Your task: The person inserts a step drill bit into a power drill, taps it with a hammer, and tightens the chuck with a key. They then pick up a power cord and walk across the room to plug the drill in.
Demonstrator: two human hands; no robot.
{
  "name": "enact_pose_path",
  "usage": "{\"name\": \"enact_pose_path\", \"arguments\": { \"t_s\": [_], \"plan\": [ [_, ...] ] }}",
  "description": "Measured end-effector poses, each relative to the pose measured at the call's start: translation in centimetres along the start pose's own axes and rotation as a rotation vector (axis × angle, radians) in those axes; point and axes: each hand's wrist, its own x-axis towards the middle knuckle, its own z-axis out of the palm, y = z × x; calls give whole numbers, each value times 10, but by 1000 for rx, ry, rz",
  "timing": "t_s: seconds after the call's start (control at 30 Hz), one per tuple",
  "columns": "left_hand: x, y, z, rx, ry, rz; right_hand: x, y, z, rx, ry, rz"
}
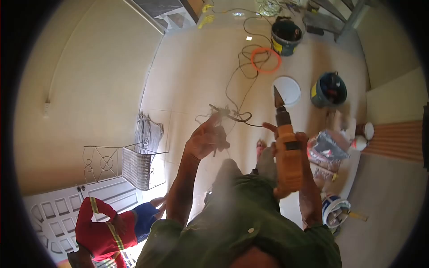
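The orange power drill (286,156), just right of centre with its bit pointing to twelve o'clock, looks heavy and rigid, best gripped around its body, where the right hand (290,147) has its fingers clamped, index finger extended. At nine o'clock from it, the left hand (206,140), raised with forearm upright, pinches the limp, light power cord (232,117), which trails toward twelve o'clock past an orange ring (265,60) and black bucket (286,36).

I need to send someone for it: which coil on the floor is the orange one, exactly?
On the pale tiled floor, look between the black bucket with a yellow label and the round white lid. The orange ring-shaped coil lies there, the only bright loop among thin dark cables.
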Motion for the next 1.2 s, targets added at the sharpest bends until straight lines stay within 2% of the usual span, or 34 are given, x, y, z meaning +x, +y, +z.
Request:
{"name": "enact_pose_path", "arguments": {
  "t_s": [0.07,0.17,0.23,0.3,0.33,0.37,0.43,0.47,0.53,0.63,0.7,0.87,0.93,1.0,1.1,1.13,1.17,1.2],
  "plan": [
    [26,14,3,-45,0,55,59,-25,31,8,-87,69],
    [69,35,2,-94,70,156,133,-61,50,-68,-16,161],
    [96,54,-14,142,140,105,177,-84,49,-135,67,227],
    [133,73,-34,174,157,123,214,-96,15,-137,168,303],
    [152,84,-44,94,144,165,233,-99,-5,-121,213,315],
    [177,90,-67,344,147,207,249,-102,20,-256,317,355],
    [226,103,-113,858,196,297,290,-108,14,-238,242,413],
    [246,115,-125,1282,162,418,312,-113,-2,-206,293,382],
    [273,137,-140,1376,207,409,347,-127,-2,-218,371,351],
    [304,180,-148,459,364,134,415,-170,29,-375,357,318],
    [329,207,-162,126,381,-1,443,-191,40,-411,419,270],
    [427,259,-225,-39,402,-6,515,-226,41,-477,572,161],
    [465,255,-264,595,452,183,552,-233,33,-454,604,171],
    [496,279,-282,983,497,269,591,-242,24,-322,625,216],
    [543,333,-327,1061,602,162,665,-272,-28,-181,604,307],
    [558,341,-347,991,620,60,697,-285,-50,-144,603,316],
    [575,344,-373,1030,605,51,730,-297,-72,-107,603,325],
    [592,347,-399,1069,589,43,767,-314,-77,-192,578,324]
  ]
}}
